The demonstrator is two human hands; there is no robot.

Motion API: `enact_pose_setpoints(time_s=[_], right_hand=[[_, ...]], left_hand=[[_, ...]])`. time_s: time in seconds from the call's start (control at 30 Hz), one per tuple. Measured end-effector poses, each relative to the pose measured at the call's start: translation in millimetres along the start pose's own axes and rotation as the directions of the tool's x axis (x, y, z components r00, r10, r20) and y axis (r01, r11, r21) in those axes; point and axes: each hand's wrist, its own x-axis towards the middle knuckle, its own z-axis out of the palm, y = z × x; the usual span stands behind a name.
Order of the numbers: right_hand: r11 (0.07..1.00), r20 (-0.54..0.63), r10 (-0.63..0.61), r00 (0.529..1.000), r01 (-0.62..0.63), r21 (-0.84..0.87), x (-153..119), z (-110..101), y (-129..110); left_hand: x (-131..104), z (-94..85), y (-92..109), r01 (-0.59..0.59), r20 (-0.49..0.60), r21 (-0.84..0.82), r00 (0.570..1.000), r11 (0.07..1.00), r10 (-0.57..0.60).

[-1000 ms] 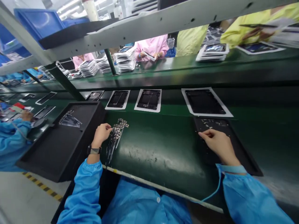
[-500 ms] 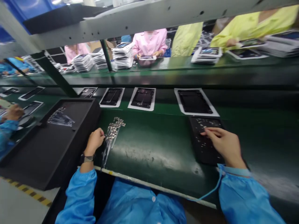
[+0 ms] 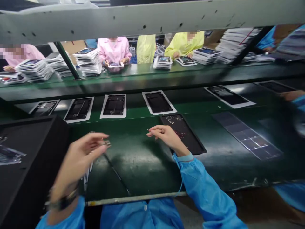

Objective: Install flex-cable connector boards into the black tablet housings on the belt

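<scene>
My left hand [image 3: 82, 156], slightly blurred, pinches the metallic end of a flex cable [image 3: 116, 173] between thumb and fingers. The cable's thin dark strip slants down toward the table's front edge. Other flex cables [image 3: 86, 179] lie beneath this hand, mostly hidden by it. My right hand [image 3: 166, 135] is raised in front of a shallow black tray [image 3: 193, 140] of small parts. Its thumb and fingertips are pressed together; whatever is between them is too small to name.
Tablet-like housings on white sheets, one of them a black housing [image 3: 157, 102], line the green table's back. At left stands a large black bin [image 3: 47, 152] with more cables. A clear film strip [image 3: 247, 135] lies right. Co-workers sit opposite; a person's hand [image 3: 292, 95] shows far right.
My left hand has lifted a flex cable from the bunch. My right hand has left the tray and moved toward the left hand. The view has turned right.
</scene>
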Motion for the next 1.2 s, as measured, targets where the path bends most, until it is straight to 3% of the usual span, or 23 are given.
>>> enact_pose_setpoints(time_s=[0.07, 0.13, 0.2, 0.27, 0.47, 0.6, 0.83, 1.2], right_hand=[[0.999, 0.073, 0.017, 0.997, -0.019, 0.033, 2, 20, 0], [0.998, 0.121, 0.033, 0.992, -0.039, 0.042, 1, 34, 0], [0.997, 0.15, 0.048, 0.988, -0.055, 0.044, -2, 43, 2], [0.997, 0.172, 0.061, 0.983, -0.067, 0.029, -4, 47, 5], [0.981, 0.102, -0.036, 0.994, 0.055, -0.187, -7, 53, 9], [0.937, 0.096, -0.122, 0.988, 0.147, -0.316, -11, 54, 8], [0.86, 0.116, -0.224, 0.968, 0.252, -0.443, -14, 54, 12], [0.794, 0.168, -0.265, 0.949, 0.314, -0.521, -15, 57, 20]], left_hand=[[33, 47.3, 3, -0.054, 0.102, -0.089, 0.993, 0.995, 0.063], [56, 83.3, -8, -0.091, 0.153, -0.099, 0.983, 0.991, 0.105], [67, 105.3, -23, -0.1, 0.204, -0.113, 0.971, 0.989, 0.122], [69, 116.0, -35, -0.102, 0.241, -0.13, 0.962, 0.986, 0.131], [65, 120.5, -37, -0.13, 0.306, -0.128, 0.938, 0.983, 0.164], [66, 122.5, -38, -0.099, 0.298, -0.119, 0.946, 0.988, 0.131], [65, 125.3, -41, -0.011, 0.323, -0.19, 0.944, 0.982, 0.073], [64, 129.4, -41, -0.041, 0.333, -0.158, 0.938, 0.987, 0.093]])
